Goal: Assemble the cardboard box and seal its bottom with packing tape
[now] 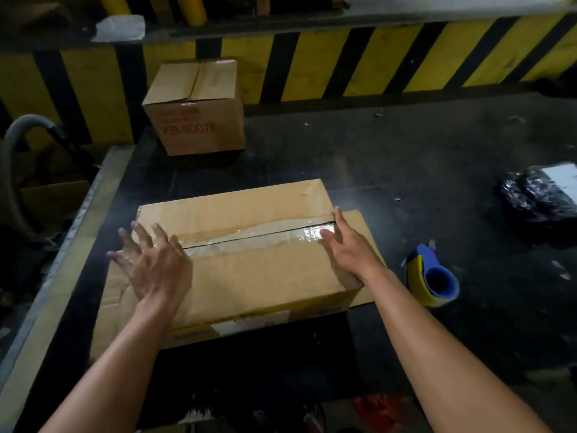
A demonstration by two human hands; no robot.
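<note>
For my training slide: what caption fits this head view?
Both hands, left and right, press flat on a taped cardboard box; tape dispenser set aside.

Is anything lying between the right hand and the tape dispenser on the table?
Nothing visible does. The right hand rests on the taped box at its right end, and only bare dark tabletop separates it from the blue and yellow tape dispenser.
</note>
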